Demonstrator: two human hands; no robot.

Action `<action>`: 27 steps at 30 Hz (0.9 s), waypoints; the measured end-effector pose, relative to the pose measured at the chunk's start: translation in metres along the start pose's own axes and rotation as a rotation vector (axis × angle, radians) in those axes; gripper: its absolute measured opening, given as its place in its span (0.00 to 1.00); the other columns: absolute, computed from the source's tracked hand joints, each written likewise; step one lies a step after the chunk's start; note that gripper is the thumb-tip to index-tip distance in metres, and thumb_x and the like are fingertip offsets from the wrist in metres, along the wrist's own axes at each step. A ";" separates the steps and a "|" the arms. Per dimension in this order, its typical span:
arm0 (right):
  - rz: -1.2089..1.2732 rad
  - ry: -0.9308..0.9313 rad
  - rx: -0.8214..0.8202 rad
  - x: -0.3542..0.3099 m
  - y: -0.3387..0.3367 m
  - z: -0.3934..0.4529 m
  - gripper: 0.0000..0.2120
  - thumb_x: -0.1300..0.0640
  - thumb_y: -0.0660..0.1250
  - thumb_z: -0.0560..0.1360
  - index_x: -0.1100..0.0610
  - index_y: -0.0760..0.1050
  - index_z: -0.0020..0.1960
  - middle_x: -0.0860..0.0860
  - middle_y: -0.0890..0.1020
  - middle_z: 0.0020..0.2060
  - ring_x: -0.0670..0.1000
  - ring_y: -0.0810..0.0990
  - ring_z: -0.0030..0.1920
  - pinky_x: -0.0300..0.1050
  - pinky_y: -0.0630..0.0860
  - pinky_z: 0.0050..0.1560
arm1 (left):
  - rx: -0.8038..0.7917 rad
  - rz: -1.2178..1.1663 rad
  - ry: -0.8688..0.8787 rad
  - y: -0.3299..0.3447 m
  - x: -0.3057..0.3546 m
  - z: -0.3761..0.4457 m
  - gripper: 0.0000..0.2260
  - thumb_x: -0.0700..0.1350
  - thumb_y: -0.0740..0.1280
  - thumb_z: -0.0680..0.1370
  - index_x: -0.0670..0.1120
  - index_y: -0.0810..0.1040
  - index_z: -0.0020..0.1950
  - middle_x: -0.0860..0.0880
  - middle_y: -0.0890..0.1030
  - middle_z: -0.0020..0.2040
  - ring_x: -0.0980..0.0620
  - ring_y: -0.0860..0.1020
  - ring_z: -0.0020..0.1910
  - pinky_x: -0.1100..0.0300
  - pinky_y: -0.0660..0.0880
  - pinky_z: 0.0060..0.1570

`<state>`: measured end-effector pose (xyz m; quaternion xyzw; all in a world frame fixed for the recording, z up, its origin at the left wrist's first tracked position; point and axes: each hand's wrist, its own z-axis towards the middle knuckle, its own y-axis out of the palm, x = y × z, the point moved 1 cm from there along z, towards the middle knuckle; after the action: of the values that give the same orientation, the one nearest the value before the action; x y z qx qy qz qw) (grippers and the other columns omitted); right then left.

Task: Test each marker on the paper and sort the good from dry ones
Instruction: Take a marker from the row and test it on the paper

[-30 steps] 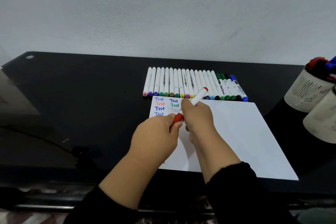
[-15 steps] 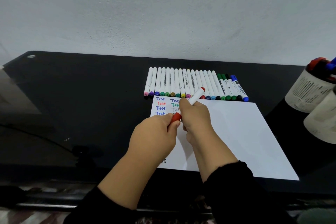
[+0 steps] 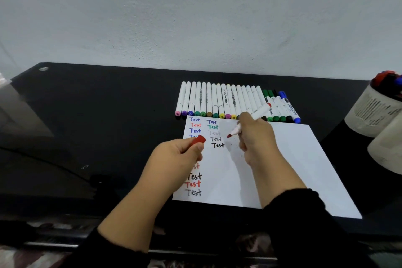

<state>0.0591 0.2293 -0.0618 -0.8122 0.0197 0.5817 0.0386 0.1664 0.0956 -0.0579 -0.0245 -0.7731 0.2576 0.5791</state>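
My right hand [image 3: 255, 137] grips an uncapped red marker [image 3: 257, 114], white-bodied, its red tip pointing down-left just above the white paper [image 3: 293, 165]. My left hand [image 3: 176, 156] pinches the red cap [image 3: 199, 139] over the paper's left part. The paper carries two columns of the word "Test" in blue, red, green, grey and black. Behind the paper lies a row of several white markers [image 3: 217, 100] with coloured ends, side by side.
The paper lies on a black glossy desk [image 3: 108, 115] against a grey wall. Two pale cups stand at the right edge; the far cup [image 3: 372, 109] holds red and blue markers, the near cup [image 3: 389, 148] is partly cut off. A paper clip [image 3: 84, 166] lies at left.
The red cap has come off the marker: my left hand pulled it away to the left, while my right hand keeps the marker with its tip bared over the paper.
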 end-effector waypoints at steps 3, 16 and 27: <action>0.036 -0.028 -0.034 0.002 0.006 -0.004 0.09 0.56 0.62 0.76 0.57 0.71 0.38 0.51 0.67 0.25 0.46 0.59 0.22 0.36 0.57 0.20 | -0.025 0.060 0.016 0.009 0.002 0.002 0.10 0.52 0.63 0.78 0.58 0.75 0.36 0.55 0.82 0.42 0.54 0.79 0.45 0.64 0.73 0.40; -0.179 -0.258 -0.069 0.021 -0.006 -0.010 0.16 0.60 0.68 0.71 0.53 0.66 0.28 0.44 0.73 0.21 0.43 0.70 0.25 0.38 0.66 0.31 | 0.052 0.009 0.017 0.007 -0.002 0.016 0.06 0.55 0.62 0.78 0.59 0.76 0.43 0.58 0.80 0.43 0.59 0.77 0.40 0.66 0.69 0.32; -0.260 -0.369 -0.072 0.026 -0.004 -0.002 0.15 0.57 0.69 0.72 0.56 0.65 0.33 0.51 0.74 0.28 0.46 0.71 0.29 0.30 0.67 0.27 | 0.028 0.008 0.014 0.014 -0.003 0.024 0.08 0.54 0.61 0.79 0.57 0.78 0.52 0.58 0.80 0.44 0.61 0.76 0.39 0.68 0.64 0.30</action>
<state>0.0697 0.2333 -0.0853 -0.6886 -0.1133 0.7109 0.0872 0.1416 0.0983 -0.0711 -0.0215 -0.7653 0.2705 0.5837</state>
